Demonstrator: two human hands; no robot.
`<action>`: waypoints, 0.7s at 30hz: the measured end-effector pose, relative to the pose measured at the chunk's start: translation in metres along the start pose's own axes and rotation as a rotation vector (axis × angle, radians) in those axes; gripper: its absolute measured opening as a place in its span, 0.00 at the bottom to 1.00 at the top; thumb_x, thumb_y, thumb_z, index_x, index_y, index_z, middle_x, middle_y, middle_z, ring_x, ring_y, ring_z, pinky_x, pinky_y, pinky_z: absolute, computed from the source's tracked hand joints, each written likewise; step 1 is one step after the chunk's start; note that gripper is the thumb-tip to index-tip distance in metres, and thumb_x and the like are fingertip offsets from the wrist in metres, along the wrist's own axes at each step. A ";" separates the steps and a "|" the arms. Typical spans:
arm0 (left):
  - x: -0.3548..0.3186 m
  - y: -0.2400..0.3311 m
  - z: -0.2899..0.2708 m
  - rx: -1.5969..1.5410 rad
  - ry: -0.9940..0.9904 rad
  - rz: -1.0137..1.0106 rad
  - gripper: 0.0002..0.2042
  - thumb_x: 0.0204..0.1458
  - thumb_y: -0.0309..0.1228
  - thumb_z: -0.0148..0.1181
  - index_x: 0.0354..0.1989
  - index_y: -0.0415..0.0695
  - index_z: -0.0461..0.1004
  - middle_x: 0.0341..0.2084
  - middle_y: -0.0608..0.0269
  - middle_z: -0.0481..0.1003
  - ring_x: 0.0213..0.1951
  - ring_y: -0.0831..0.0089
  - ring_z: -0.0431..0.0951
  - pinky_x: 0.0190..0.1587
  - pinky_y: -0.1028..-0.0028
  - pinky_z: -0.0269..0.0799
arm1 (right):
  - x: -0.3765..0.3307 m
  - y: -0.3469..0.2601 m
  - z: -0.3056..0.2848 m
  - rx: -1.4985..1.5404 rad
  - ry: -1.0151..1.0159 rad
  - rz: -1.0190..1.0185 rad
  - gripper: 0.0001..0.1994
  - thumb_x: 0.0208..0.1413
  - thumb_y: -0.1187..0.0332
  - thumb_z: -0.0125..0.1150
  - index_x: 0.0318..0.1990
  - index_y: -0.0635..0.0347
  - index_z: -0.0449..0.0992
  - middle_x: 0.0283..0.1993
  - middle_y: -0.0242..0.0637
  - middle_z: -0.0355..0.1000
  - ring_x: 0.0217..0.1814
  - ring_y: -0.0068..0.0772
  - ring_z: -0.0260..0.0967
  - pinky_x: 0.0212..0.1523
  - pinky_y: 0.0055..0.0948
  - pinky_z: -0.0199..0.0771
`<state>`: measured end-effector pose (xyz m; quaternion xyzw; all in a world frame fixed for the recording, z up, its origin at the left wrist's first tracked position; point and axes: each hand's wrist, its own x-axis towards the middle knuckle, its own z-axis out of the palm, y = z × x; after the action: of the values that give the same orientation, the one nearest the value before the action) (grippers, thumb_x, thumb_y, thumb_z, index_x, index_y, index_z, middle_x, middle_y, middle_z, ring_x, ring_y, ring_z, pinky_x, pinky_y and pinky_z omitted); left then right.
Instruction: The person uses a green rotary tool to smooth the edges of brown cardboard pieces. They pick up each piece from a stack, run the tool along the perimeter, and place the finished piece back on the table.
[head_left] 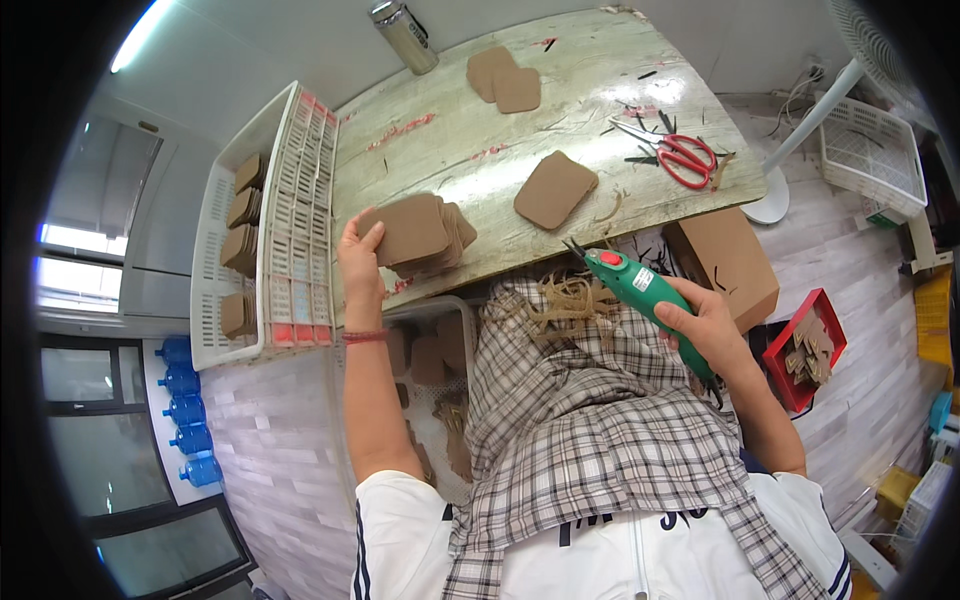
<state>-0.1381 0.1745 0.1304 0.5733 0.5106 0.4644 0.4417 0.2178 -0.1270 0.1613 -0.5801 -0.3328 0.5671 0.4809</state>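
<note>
plaid checked cloth (590, 420) covers the lap nearest the camera, with curled brown trimmings (565, 300) lying on it. right hand (705, 330), fingers wrapped shut around a green handheld electric cutter with a red button (640, 285), holds the tip just off the table edge. left hand (360, 255) is clamped on a stack of brown rounded-corner cardboard pieces (420, 235) at the near edge of the pale wood-grain table (450, 150). judgement: a clean trim calls for squaring the stack, pinning it firmly and keeping fingers away from the blade. a white slotted plastic basket (290, 220) at left holds more brown stacks beside rows of small pink and white tags. farther off lie a single brown piece (555, 188), red-handled scissors (680, 155), two more brown pieces (505, 80) and a metal bottle (405, 35). a brown cardboard box (725, 260) and red tray (805, 345) sit right.
</note>
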 end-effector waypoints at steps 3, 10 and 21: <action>-0.011 0.018 0.042 0.926 0.239 0.561 0.28 0.47 0.24 0.62 0.59 0.35 0.64 0.59 0.43 0.61 0.63 0.52 0.58 0.64 0.57 0.54 | -0.006 0.009 -0.007 0.038 0.083 -0.009 0.23 0.57 0.64 0.62 0.57 0.68 0.69 0.35 0.32 0.70 0.29 0.18 0.67 0.25 0.19 0.68; -0.046 -0.019 0.186 0.973 -0.139 0.582 0.27 0.53 0.42 0.59 0.56 0.35 0.68 0.62 0.40 0.58 0.68 0.47 0.46 0.68 0.50 0.39 | -0.012 0.020 -0.012 0.013 0.191 -0.023 0.22 0.56 0.64 0.63 0.55 0.66 0.71 0.33 0.31 0.71 0.28 0.18 0.67 0.25 0.19 0.68; -0.054 -0.037 0.213 0.747 -0.068 0.478 0.22 0.46 0.33 0.67 0.49 0.39 0.70 0.64 0.44 0.54 0.70 0.47 0.41 0.69 0.51 0.35 | -0.009 0.029 -0.018 -0.001 0.261 -0.088 0.20 0.57 0.66 0.62 0.55 0.65 0.71 0.31 0.30 0.70 0.27 0.16 0.65 0.25 0.18 0.67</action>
<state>0.0627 0.1169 0.0517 0.8103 0.4817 0.3181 0.1011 0.2296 -0.1475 0.1355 -0.6341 -0.2928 0.4649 0.5441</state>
